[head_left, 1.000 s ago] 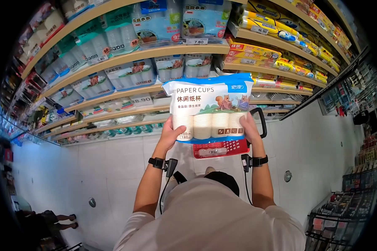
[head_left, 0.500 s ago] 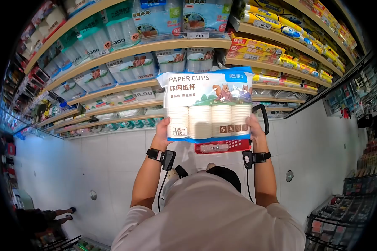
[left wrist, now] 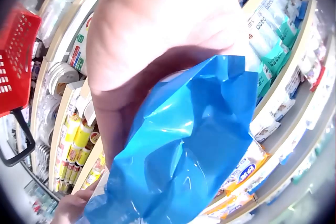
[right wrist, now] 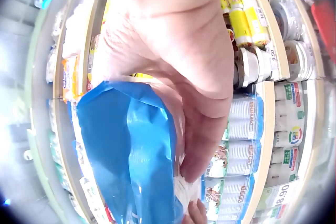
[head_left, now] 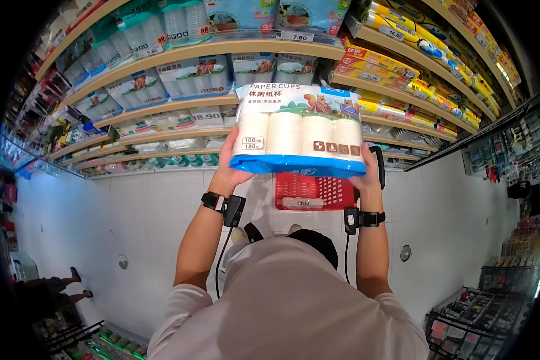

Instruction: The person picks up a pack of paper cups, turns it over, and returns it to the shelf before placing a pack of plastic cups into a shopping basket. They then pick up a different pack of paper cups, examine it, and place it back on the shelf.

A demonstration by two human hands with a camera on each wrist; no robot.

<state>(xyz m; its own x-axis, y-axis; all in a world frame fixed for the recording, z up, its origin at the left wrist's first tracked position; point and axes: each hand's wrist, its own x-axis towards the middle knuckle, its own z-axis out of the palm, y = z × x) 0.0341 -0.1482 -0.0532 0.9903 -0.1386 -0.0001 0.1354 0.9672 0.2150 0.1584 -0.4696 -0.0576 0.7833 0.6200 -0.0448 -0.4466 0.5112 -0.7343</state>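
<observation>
A pack of paper cups (head_left: 300,132), clear-fronted with rows of white cups and a squirrel picture, is held up in front of the shelves. At its left end my left hand (head_left: 228,165) grips the side and lower corner. My right hand (head_left: 371,171) grips the opposite end. The pack leans so that its blue bottom wrapping faces the head camera. In the left wrist view, the crinkled blue wrapping (left wrist: 184,145) lies against my palm. The right wrist view shows the fingers (right wrist: 202,140) bent along the side of the pack.
A red shopping basket (head_left: 315,193) with a black handle (head_left: 378,165) stands on the floor below the pack. Shelves ahead bear packs of cups (head_left: 195,78) and yellow boxes (head_left: 372,63). Another person's legs (head_left: 72,285) show at lower left.
The pack has tipped, bringing its blue bottom toward the head camera, and sits higher in the view. Both hands moved with it, and the left thumb has left the front. More of the basket shows.
</observation>
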